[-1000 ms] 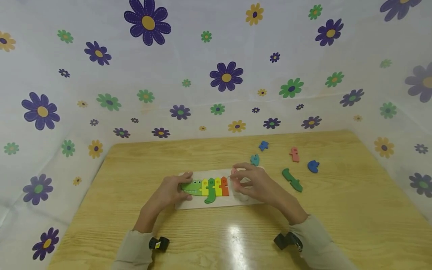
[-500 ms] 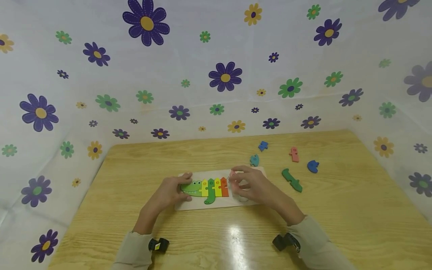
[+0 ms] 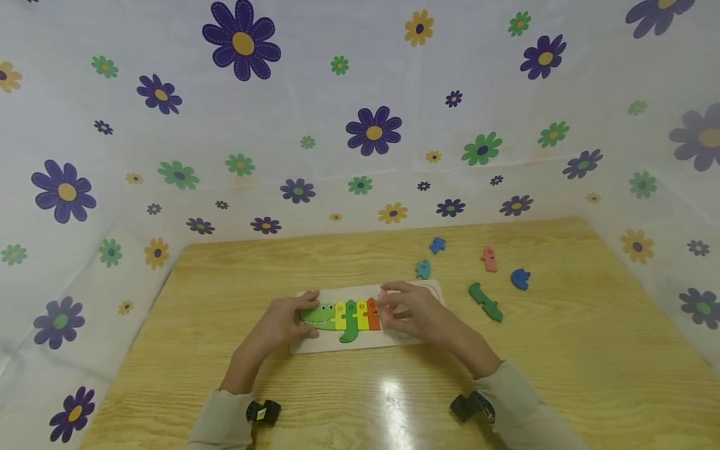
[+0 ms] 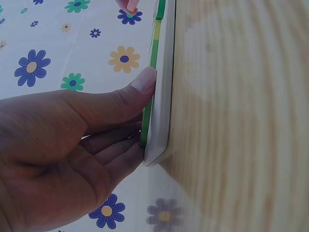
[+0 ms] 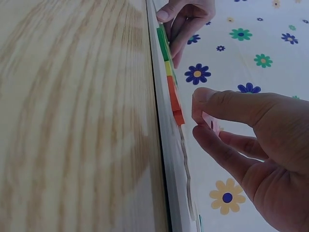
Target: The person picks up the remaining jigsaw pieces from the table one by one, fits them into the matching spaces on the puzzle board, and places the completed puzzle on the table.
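A pale wooden puzzle board point(image 3: 320, 345) lies on the table, with a crocodile's green head piece point(image 3: 317, 319) and several numbered yellow, green and orange body pieces joined on it. At the head end, my left hand point(image 3: 279, 323) touches the board, thumb point(image 4: 143, 81) on the near side of the head and fingers on the far side. My right hand point(image 3: 420, 310) pinches a pink puzzle piece point(image 5: 198, 110) between thumb and fingertips. In the right wrist view, this piece is a little above the board, beside the orange piece point(image 5: 175, 100). Fingers cover much of it.
Beyond the board's right end lie loose pieces: a teal one point(image 3: 423, 269), a small blue one point(image 3: 437, 245), a second pink one point(image 3: 489, 258), a rounded blue one point(image 3: 520, 279) and a long dark green one point(image 3: 485, 302). Flower-patterned cloth point(image 3: 315, 112) surrounds the table point(image 3: 236, 269).
My right hand has shifted slightly left with the pink piece, closer to the orange one, uncovering more of the board's right end. My left hand stays at the crocodile's head.
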Demonstrator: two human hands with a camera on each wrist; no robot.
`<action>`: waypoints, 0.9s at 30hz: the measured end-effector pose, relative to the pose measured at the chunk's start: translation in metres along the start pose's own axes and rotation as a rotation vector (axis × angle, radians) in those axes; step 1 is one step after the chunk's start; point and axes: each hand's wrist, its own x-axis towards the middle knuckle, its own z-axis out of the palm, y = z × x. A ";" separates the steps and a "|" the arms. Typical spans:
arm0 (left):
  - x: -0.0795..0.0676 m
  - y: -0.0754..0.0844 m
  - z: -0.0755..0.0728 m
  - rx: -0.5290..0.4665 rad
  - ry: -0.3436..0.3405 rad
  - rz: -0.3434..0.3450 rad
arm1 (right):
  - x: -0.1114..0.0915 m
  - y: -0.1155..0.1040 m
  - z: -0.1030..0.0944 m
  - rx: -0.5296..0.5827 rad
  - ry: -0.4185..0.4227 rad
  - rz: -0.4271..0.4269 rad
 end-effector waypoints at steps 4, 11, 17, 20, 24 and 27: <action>0.001 -0.001 -0.001 -0.001 -0.005 -0.002 | 0.001 0.000 0.001 0.001 -0.012 0.003; 0.000 -0.002 0.000 -0.002 -0.004 -0.005 | 0.003 0.002 0.003 -0.019 -0.016 -0.012; -0.001 -0.001 0.003 -0.001 -0.003 -0.026 | 0.001 0.005 0.008 -0.060 -0.013 -0.013; -0.002 0.000 0.004 0.001 0.004 -0.026 | 0.001 0.006 0.010 -0.082 0.000 -0.031; -0.001 0.001 0.003 0.008 0.012 -0.019 | 0.002 0.006 0.011 -0.104 0.011 -0.040; -0.001 0.002 0.002 0.014 0.014 -0.013 | 0.004 0.005 0.011 -0.123 0.010 -0.032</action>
